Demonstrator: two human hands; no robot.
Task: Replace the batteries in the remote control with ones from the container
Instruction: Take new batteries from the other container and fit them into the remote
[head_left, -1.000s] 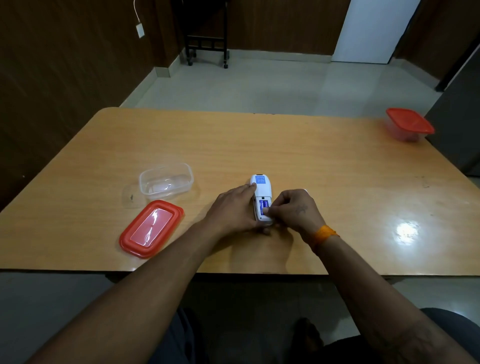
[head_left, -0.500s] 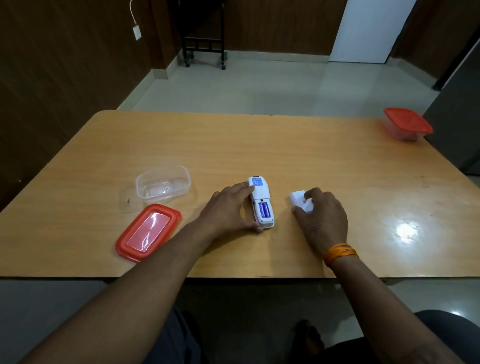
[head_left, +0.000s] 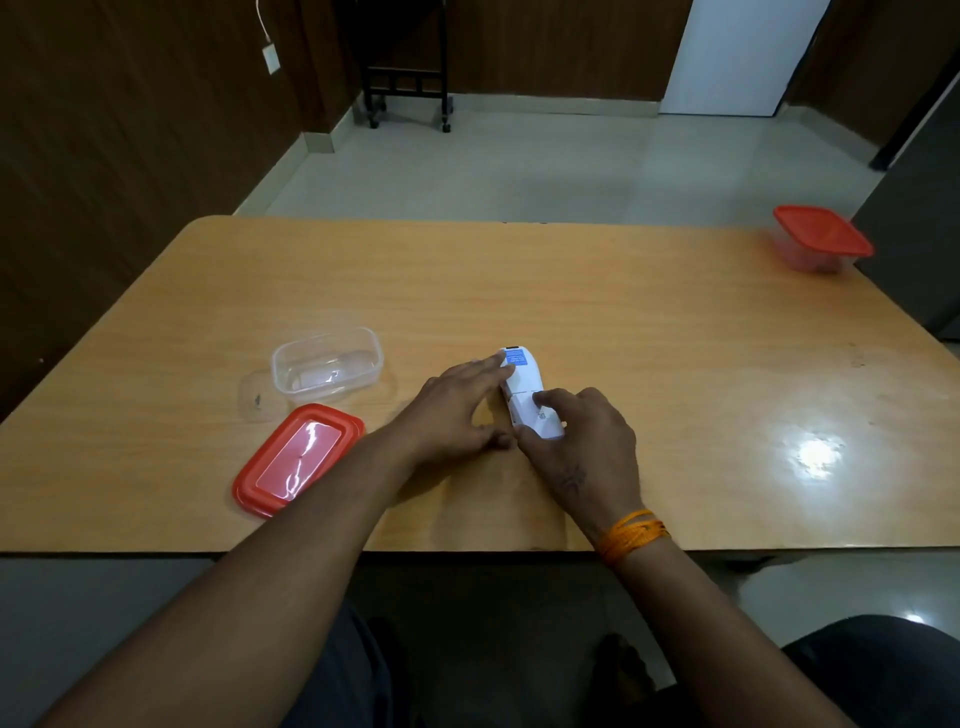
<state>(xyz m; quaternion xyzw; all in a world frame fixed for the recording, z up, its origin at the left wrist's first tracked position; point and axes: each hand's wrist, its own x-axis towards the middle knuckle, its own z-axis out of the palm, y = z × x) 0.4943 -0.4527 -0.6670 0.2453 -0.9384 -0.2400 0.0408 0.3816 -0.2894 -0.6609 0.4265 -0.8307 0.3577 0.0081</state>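
From the head camera, a wide wooden worktop (head_left: 597, 291) with an orange-tan grain fills the middle of the scene, its near edge running straight across and a bright ceiling-light glare (head_left: 816, 453) shining on its right part. Beyond it lies a pale tiled floor (head_left: 519, 166), bounded by dark wood-panelled walls (head_left: 130, 130); a white door (head_left: 737, 52) stands at the far right, a black wheeled stand (head_left: 408, 78) at the far middle, and a white wall socket (head_left: 270, 58) with a cord on the left wall.

The white remote control (head_left: 524, 387) lies back-side up near the worktop's middle, a blue label at its far end. The left hand (head_left: 457, 410) rests beside it with fingers straight, fingertips touching the remote's far left edge, gripping nothing. The right hand (head_left: 582, 447), an orange thread band (head_left: 631, 535) on its wrist, has its curled fingers and thumb on the battery cover (head_left: 537, 415) at the remote's near end, its grip closed around that part.

To the left sits the clear container (head_left: 327, 364), open, its red lid (head_left: 298, 460) flat on the worktop just in front of it. A second container with a red lid (head_left: 821, 239) stands at the far right corner, well apart.
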